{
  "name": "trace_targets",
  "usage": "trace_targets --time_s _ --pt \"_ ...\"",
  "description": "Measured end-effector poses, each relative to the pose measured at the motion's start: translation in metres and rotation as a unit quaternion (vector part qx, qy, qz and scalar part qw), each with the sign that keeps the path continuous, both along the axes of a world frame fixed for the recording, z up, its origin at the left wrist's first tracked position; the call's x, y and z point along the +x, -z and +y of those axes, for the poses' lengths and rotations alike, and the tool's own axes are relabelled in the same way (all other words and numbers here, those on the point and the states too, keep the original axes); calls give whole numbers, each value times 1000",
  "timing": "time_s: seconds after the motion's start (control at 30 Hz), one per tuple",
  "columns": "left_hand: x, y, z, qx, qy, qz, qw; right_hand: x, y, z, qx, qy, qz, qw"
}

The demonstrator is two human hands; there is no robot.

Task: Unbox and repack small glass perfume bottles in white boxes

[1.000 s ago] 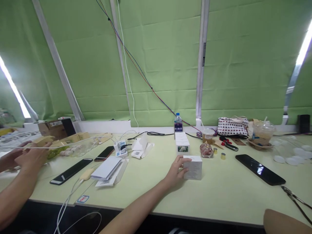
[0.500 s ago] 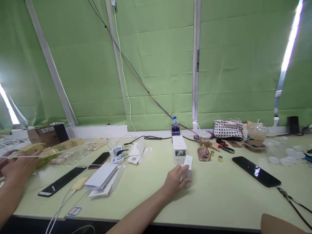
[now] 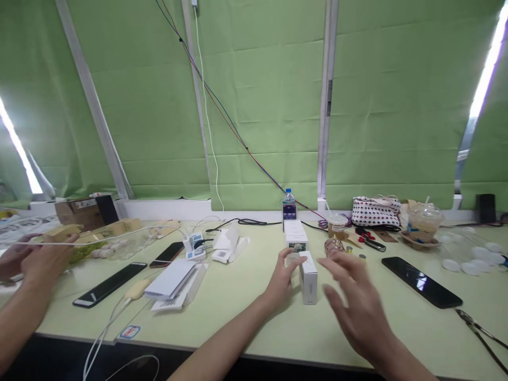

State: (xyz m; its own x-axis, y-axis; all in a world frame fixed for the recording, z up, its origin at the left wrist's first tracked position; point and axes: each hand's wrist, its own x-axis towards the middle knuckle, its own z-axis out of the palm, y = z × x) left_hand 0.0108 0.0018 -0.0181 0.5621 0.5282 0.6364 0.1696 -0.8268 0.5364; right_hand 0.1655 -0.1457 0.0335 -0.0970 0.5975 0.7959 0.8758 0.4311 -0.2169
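Observation:
A small white box [image 3: 309, 286] stands upright on the table in front of me. My left hand [image 3: 280, 279] is at its left side, fingers bent and a fingertip against its upper edge; part of the grip is hidden. To the right of the box, my right hand [image 3: 359, 304] is raised, blurred by motion, fingers apart and holding nothing. Just behind stands a larger white box [image 3: 296, 230] with a flower picture on its front. A pinkish glass bottle [image 3: 333, 246] is partly covered by my right hand.
Another person's hands [image 3: 39, 259] work at the far left. Opened white packaging [image 3: 170, 283], a power strip [image 3: 194, 247] and a phone [image 3: 111, 284] lie on the left. Another phone [image 3: 420, 282], pliers [image 3: 468, 317], a drink cup [image 3: 336, 225] and a patterned pouch [image 3: 376, 211] are on the right.
My right hand has come into view from the lower right, towards the small box. My left hand's fingers have shifted to the box's left side, baring its front. The view has swung slightly left.

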Motion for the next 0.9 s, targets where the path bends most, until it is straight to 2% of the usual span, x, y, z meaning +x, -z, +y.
trace_targets --time_s 0.13,0.23,0.33,0.43,0.5,0.57,0.73,0.9 --pt "2 1 -4 14 24 22 999 -17 25 39 -30 115 -99 988" --pt "2 1 -5 27 16 -6 999 -13 43 58 -43 121 -87 988" --pt "1 2 -3 48 35 -10 998 8 43 64 -61 59 -34 996" --pt "0 3 1 93 45 -1 995 34 31 66 -112 -44 23 992" --pt "0 3 2 124 39 3 992 46 23 66 -152 -103 29 983" --pt "0 2 0 134 41 16 990 51 19 66 -171 -127 14 977" --pt "1 1 -4 69 49 -5 996 48 21 75 -149 -112 40 982" --pt "2 2 1 15 26 -38 999 60 25 90 -218 -206 108 948"
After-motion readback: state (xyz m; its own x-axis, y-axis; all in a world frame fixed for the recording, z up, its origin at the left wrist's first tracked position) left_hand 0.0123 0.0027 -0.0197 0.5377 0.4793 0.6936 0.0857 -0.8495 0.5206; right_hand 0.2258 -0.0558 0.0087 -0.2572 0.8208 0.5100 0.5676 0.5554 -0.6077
